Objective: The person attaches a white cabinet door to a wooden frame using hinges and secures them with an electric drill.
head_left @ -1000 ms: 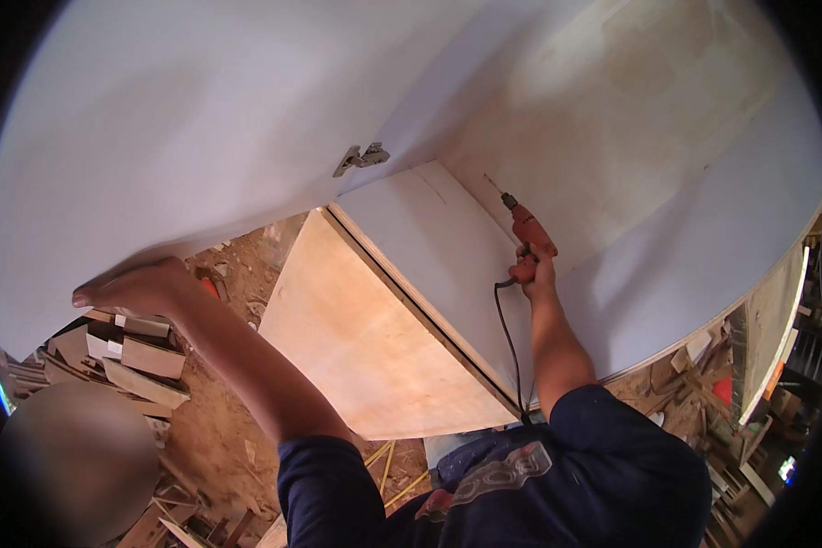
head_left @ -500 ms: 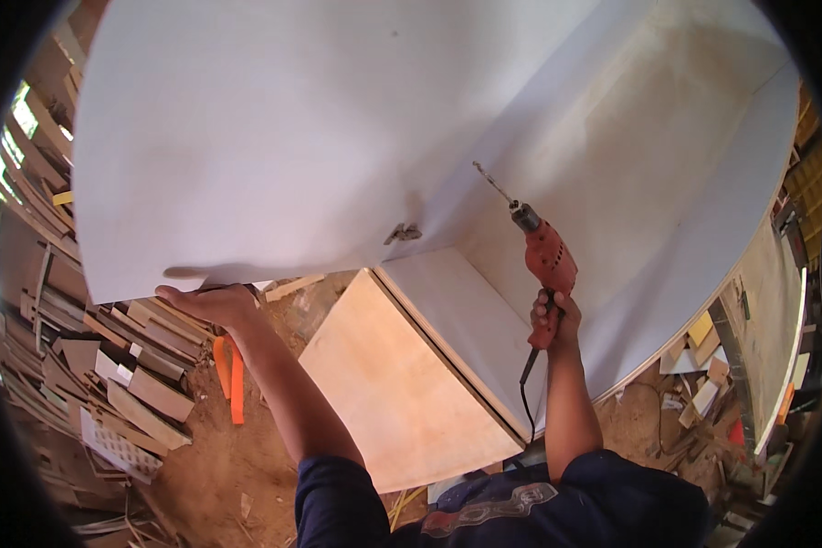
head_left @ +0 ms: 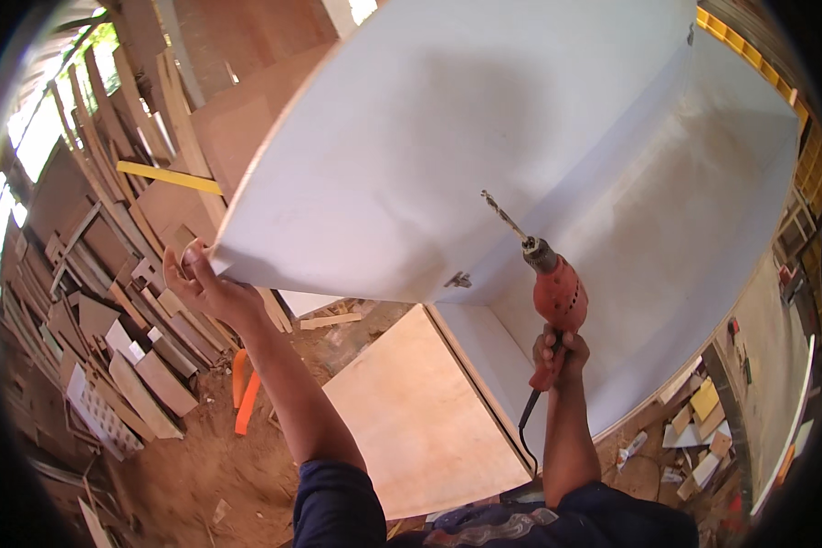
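Note:
My right hand (head_left: 560,354) is wrapped round the grip of a red corded power drill (head_left: 560,297). Its long drill bit (head_left: 502,213) points up and away, in front of the white interior of a large cabinet (head_left: 630,228). My left hand (head_left: 208,285) touches the near left corner of the cabinet's white door panel (head_left: 356,210), fingers stretched up and apart beside the edge. A metal hinge (head_left: 458,279) sits on the door near its joint with the cabinet. The drill's black cable (head_left: 522,429) hangs below its grip.
A bare wooden side panel (head_left: 420,420) of the cabinet stands before me. Many boards and offcuts (head_left: 146,356) lean at the left, with orange strips (head_left: 245,402) on the dirt floor. Wood scraps (head_left: 703,438) and a worktable (head_left: 767,338) are at the right.
The door panel has swung, its left edge shifting right in view. My left hand has moved to its corner with fingers raised. The drill stays in my right hand, slightly lower in view.

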A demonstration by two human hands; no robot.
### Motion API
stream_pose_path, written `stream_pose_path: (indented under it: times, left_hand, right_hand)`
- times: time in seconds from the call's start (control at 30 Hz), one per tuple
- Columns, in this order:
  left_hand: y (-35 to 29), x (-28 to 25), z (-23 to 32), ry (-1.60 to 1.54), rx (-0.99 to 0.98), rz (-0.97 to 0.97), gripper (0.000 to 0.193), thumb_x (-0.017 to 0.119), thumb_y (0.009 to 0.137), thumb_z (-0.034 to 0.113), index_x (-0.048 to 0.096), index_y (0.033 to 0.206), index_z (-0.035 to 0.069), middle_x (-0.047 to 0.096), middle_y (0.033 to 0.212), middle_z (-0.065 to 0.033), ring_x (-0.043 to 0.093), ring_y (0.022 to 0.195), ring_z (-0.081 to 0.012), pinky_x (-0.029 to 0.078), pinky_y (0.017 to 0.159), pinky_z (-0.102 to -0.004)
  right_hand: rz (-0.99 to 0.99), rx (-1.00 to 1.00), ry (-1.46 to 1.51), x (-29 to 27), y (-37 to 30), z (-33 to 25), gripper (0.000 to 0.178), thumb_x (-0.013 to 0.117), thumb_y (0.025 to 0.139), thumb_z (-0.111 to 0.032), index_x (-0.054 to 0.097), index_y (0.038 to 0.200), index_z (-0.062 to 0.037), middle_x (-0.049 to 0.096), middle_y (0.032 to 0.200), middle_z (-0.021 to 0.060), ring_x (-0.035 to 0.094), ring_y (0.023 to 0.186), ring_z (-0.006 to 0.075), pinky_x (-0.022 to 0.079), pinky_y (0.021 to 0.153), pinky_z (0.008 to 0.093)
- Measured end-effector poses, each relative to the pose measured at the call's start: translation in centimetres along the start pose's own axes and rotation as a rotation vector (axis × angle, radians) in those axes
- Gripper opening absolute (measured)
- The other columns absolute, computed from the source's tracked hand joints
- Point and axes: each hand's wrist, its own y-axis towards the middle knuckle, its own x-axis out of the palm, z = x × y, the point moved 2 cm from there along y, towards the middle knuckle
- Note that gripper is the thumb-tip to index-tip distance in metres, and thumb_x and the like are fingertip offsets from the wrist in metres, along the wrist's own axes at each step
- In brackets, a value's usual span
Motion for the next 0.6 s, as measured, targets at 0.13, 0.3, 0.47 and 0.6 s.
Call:
stream_pose_path:
  times: [0.13, 0.3, 0.47, 0.6]
  left_hand:
    - [1.6, 1.5, 4.2, 0.516, 0.296, -0.126, 0.027, 0.067, 0.097, 0.008, 0.058, 0.122, 0.003, 0.065, 0.097, -0.006, 0.062, 0.083, -0.0124, 0.052, 0.072, -0.0276]
    - [1.6, 3.1, 6.3, 0.944, 0.679, -0.489, 0.006, 0.074, 0.09, 0.007, 0.07, 0.093, 0.005, 0.072, 0.088, -0.0074, 0.066, 0.075, -0.0188, 0.052, 0.063, -0.0295]
    - [1.0, 2.9, 5.7, 0.864, 0.536, -0.495, 0.015, 0.074, 0.091, 0.009, 0.068, 0.103, 0.003, 0.072, 0.094, -0.0125, 0.071, 0.082, -0.0291, 0.055, 0.074, -0.0349]
    - [0.5, 2.4, 6.6, 0.562, 0.211, -0.624, 0.029, 0.07, 0.093, 0.004, 0.06, 0.119, -0.002, 0.068, 0.117, -0.0177, 0.068, 0.111, -0.0239, 0.05, 0.101, -0.0351]
  right_hand:
    - [-0.023, 0.031, -0.033, 4.6, 1.3, 1.9, 0.033, 0.065, 0.085, -0.028, 0.061, 0.093, 0.0037, 0.065, 0.077, 0.0123, 0.061, 0.055, 0.0195, 0.051, 0.047, 0.0276]
    - [-0.055, 0.167, -0.043, 8.1, 3.1, 6.4, 0.032, 0.066, 0.085, -0.026, 0.062, 0.095, 0.0042, 0.066, 0.08, 0.012, 0.063, 0.057, 0.0212, 0.053, 0.05, 0.0284]
    - [-0.062, 0.215, -0.087, 11.9, 3.3, 10.0, 0.03, 0.065, 0.087, -0.029, 0.062, 0.091, 0.0012, 0.063, 0.072, 0.011, 0.061, 0.056, 0.0196, 0.052, 0.051, 0.0271]
    - [-0.014, 0.21, -0.143, 13.2, 3.4, 11.4, 0.03, 0.065, 0.087, -0.029, 0.061, 0.093, 0.0006, 0.063, 0.074, 0.0107, 0.061, 0.057, 0.0189, 0.052, 0.051, 0.0267]
